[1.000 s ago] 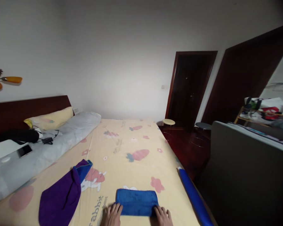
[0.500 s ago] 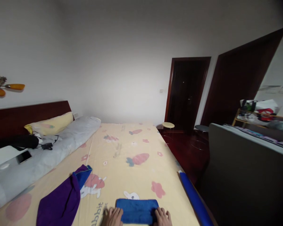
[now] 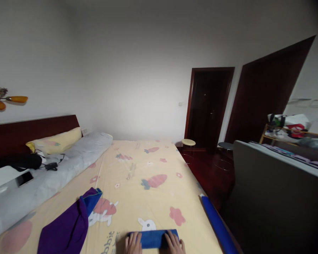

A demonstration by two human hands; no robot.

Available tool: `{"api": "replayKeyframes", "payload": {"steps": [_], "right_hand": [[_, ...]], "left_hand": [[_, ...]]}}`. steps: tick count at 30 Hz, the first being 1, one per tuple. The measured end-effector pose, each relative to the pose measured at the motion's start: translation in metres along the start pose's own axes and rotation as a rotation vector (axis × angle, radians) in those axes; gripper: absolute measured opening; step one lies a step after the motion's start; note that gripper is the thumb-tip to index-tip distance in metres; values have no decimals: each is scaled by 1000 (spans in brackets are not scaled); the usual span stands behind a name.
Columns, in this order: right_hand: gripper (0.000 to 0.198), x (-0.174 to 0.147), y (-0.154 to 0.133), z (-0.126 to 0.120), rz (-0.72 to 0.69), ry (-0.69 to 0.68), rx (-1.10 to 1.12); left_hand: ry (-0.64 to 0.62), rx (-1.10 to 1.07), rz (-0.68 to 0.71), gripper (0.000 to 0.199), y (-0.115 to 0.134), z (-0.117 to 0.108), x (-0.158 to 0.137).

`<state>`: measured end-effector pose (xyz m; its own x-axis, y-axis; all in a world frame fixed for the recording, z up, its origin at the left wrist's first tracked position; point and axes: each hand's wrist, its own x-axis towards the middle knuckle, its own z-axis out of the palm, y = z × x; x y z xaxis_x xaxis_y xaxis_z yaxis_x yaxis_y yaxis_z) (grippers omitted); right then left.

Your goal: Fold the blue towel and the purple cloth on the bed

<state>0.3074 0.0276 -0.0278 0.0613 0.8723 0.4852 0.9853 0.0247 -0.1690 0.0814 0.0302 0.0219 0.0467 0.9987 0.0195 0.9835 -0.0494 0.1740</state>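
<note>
Down at the near edge of the bed [image 3: 137,176], both hands lie on a folded blue towel [image 3: 152,239] whose long axis runs nine to three o'clock. The left hand [image 3: 134,243] covers its nine o'clock end, the right hand [image 3: 173,243] its three o'clock end, equally near. Fingers look flat and pressing rather than clasped, though the frame cuts them. A purple cloth [image 3: 65,229] sprawls at nine o'clock.

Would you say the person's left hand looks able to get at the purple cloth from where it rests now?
Probably yes: the left hand rests on the folded blue towel, and only bare bedsheet lies between it and the purple cloth to its left.
</note>
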Motion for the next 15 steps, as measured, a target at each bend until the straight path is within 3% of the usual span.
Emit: {"api": "replayKeyframes", "payload": {"steps": [3, 6, 10, 15], "right_hand": [[44, -5, -14, 20, -51, -63, 66], [49, -2, -11, 32, -79, -222, 124], [51, 6, -9, 32, -97, -290, 168], [42, 4, -30, 42, -175, -342, 211]], "left_hand": [[-202, -133, 27, 63, 13, 25, 1], [-265, -147, 41, 73, 14, 40, 3], [-329, -165, 83, 77, 13, 20, 3], [-362, -187, 41, 62, 38, -14, 1]]}}
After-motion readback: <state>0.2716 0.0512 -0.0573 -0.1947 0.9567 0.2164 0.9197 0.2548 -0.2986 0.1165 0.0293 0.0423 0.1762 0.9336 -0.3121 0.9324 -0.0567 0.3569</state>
